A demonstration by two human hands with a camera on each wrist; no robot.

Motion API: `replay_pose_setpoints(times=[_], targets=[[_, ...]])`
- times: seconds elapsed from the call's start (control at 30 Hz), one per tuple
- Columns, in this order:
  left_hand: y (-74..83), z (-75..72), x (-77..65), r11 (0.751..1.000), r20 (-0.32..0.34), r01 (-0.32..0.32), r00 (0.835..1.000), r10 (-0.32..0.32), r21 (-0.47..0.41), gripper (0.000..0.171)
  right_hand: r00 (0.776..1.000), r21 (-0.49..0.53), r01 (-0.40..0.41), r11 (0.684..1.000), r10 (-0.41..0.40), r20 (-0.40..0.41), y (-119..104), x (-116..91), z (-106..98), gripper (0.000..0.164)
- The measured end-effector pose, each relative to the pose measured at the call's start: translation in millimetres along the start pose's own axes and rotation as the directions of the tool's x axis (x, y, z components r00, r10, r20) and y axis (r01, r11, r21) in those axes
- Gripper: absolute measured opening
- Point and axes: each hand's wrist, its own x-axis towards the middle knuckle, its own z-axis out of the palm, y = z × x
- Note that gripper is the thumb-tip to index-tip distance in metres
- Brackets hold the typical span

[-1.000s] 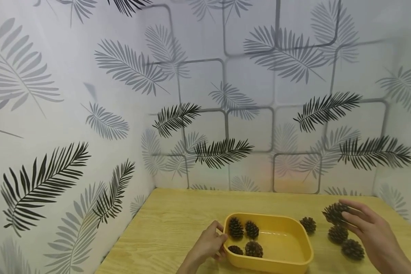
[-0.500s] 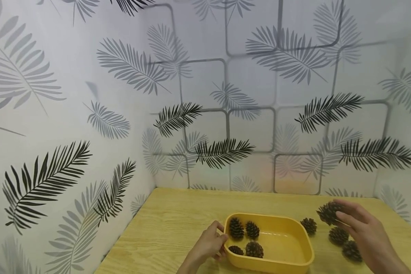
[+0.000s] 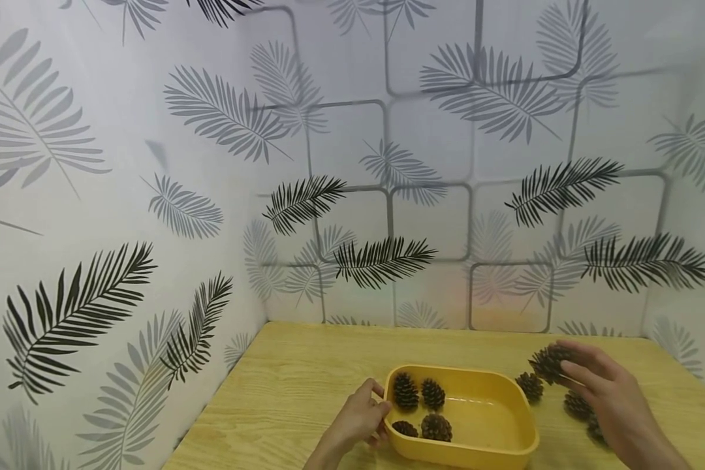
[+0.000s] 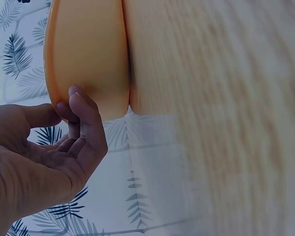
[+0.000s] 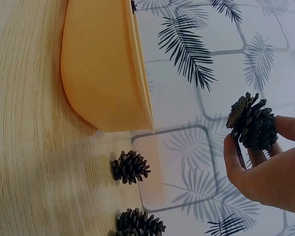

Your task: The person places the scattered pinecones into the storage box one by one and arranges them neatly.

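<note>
A yellow plastic tub point(image 3: 461, 452) stands on the table, with several pine cones point(image 3: 436, 427) gathered in its left half. At the tub's left end, my left hand point(image 3: 357, 414) grips the rim; in the left wrist view its curled fingers point(image 4: 86, 110) touch the end wall. My right hand point(image 3: 613, 395) holds a pine cone point(image 3: 545, 364) in the air beyond the tub's right end. Thumb and fingers surround that cone in the right wrist view, where its scales point(image 5: 253, 123) face the tub.
One loose pine cone point(image 3: 529, 388) lies just right of the tub. Further right, others point(image 3: 577, 406) sit partly hidden behind my right hand. The wood-grain table point(image 3: 294, 372) meets leaf-patterned walls point(image 3: 352, 150) at its back and left.
My right hand has carried the held pine cone leftward, closer to the tub, and now covers part of the loose cones at right. The left hand and tub have stayed put.
</note>
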Motion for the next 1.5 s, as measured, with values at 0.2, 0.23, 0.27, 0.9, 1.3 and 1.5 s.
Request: replay_pose_setpoints(times=[0.2, 0.23, 0.27, 0.9, 1.3, 1.5], targets=[[-0.2, -0.6, -0.7, 1.000, 0.000, 0.002, 1.000, -0.002, 0.000, 0.014, 1.000, -0.010, -0.021, 1.000, 0.021, 0.003, 1, 4, 14, 0.033], [-0.2, -0.5, -0.8, 1.000, -0.001, 0.003, 1.000, -0.003, -0.001, 0.014, 1.000, -0.011, -0.030, 0.999, 0.030, 0.005, 1, 5, 17, 0.032], [-0.2, -0.3, -0.9, 1.000, -0.001, 0.004, 1.000, -0.004, -0.001, 0.014, 0.999, -0.020, -0.041, 0.999, 0.041, 0.005, 2, 6, 20, 0.032], [-1.5, 1.3, 1.0, 1.000, 0.000, 0.010, 1.000, -0.010, -0.008, 0.015, 0.991, -0.096, -0.133, 0.987, 0.134, 0.009, 6, 14, 47, 0.032], [-3.0, 1.5, 2.4, 1.000, -0.003, 0.020, 1.000, -0.020, -0.002, 0.014, 0.974, -0.200, -0.225, 0.954, 0.227, -0.014, 10, 14, 59, 0.049], [-3.5, 1.2, 3.5, 1.000, -0.003, 0.024, 1.000, -0.024, -0.003, 0.015, 0.973, -0.162, -0.227, 0.960, 0.229, -0.009, 14, 14, 67, 0.046]])
